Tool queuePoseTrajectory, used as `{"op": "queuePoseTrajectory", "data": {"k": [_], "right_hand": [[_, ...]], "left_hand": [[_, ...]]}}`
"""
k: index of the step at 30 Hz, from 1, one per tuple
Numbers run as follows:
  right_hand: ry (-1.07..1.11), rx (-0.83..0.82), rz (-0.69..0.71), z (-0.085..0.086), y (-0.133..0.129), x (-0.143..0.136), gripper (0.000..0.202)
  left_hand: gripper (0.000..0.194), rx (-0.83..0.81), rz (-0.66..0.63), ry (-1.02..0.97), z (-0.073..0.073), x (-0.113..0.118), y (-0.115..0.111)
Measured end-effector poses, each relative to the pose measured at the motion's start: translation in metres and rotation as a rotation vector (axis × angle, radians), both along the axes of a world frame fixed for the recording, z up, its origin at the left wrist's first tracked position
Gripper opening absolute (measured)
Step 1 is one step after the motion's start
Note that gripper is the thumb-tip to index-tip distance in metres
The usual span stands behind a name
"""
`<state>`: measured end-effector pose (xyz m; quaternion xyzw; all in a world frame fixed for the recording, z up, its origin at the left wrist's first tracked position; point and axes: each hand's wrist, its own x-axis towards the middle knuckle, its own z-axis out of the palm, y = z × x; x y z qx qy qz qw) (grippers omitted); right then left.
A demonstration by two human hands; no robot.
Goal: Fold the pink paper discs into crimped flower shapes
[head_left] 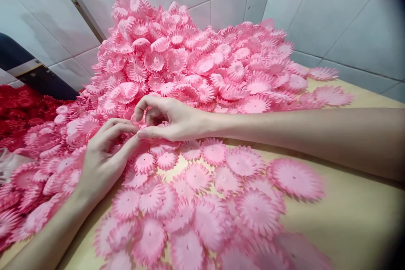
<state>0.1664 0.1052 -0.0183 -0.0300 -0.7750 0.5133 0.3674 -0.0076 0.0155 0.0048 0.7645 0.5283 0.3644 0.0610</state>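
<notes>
My left hand (106,156) comes in from the lower left, its thumb and fingers drawn together in a pinch. From the right reaches my right hand (177,118), with the fingers curled and the thumb touching or nearly touching the left fingertips. Whatever lies between the fingertips is too small or hidden to make out. Just behind both hands rises a large heap of pink fabric-like flower petal discs (205,65), scalloped at the edge. Nearer to me, flatter discs (213,219) lie spread out and overlapping, many with a small central hole.
The discs rest on a pale yellow tabletop (354,219). Red petal pieces (22,109) are piled at the far left, beside a dark cylindrical object (38,74). A white tiled wall (348,17) closes off the back, with a metal strip (87,16) leaning or fixed there.
</notes>
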Motion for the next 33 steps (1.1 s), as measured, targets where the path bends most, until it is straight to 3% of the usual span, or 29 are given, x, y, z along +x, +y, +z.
{"op": "queuePoseTrajectory", "data": {"k": [5, 15, 21, 33], "right_hand": [[0.057, -0.213, 0.011, -0.001, 0.003, -0.004, 0.027], [0.039, -0.409, 0.074, 0.011, 0.003, -0.001, 0.017], [0.049, -0.441, 0.055, 0.009, 0.002, -0.002, 0.017], [0.05, -0.359, -0.063, 0.004, 0.001, -0.007, 0.017]], "left_hand": [[0.005, 0.13, 0.094, 0.006, -0.002, -0.002, 0.0], [0.012, 0.43, 0.039, 0.149, -0.008, 0.0, 0.002], [0.017, 0.522, 0.003, 0.281, -0.007, 0.007, -0.001], [0.023, 0.598, -0.033, 0.361, -0.006, 0.009, -0.001]]}}
